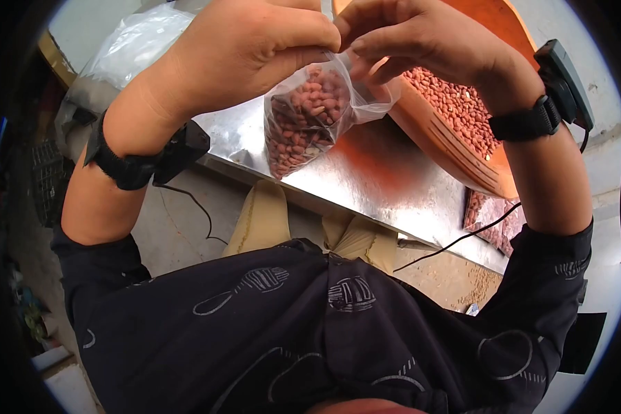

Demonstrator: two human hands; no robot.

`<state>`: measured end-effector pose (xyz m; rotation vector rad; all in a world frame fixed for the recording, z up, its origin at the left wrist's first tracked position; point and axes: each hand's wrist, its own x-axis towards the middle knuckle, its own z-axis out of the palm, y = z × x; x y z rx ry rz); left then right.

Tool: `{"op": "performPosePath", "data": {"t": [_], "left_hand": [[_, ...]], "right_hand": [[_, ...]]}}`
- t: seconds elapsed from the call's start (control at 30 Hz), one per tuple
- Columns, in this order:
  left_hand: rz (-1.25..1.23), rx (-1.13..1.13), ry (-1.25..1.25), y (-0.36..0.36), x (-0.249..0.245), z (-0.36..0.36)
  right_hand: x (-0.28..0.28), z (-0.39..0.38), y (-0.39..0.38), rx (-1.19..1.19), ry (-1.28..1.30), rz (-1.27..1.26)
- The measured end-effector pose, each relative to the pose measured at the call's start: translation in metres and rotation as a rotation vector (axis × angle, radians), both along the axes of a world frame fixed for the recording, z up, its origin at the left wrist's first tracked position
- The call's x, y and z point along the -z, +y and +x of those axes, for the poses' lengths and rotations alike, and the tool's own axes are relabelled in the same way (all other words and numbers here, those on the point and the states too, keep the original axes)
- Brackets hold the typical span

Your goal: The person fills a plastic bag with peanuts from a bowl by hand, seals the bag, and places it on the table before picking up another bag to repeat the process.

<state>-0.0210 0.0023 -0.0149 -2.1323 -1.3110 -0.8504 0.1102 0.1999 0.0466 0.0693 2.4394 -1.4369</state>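
A clear plastic bag (309, 114) partly filled with reddish-brown peanuts stands on a shiny metal table (255, 141). My left hand (272, 52) is closed, its fingers pinching the upper edge of the bag. Close beside it, my right hand (421, 45) has bent fingers closed at the bag's loose top, their tips meeting those of my left hand. The bag's upper film flares out to the right under my right hand. Some of the fingertips are hidden behind the hands.
An orange basin (455, 148) holding many loose peanuts tilts on the table at right. Below it lies a filled bag of peanuts (493, 221). A bundle of clear plastic (134, 41) is at upper left. Black cables hang from devices on both wrists.
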Motion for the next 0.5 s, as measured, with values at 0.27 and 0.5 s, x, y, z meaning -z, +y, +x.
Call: {"op": "performPosePath", "data": {"t": [0.27,0.5], "left_hand": [[-0.078,-0.047,-0.078,-0.010,0.001,0.010],[-0.077,-0.049,-0.079,-0.010,0.001,0.011]], "right_hand": [[0.026,0.049,0.127,0.323,-0.359,0.557],[0.077,0.075,0.159,0.451,-0.665,0.368]]}}
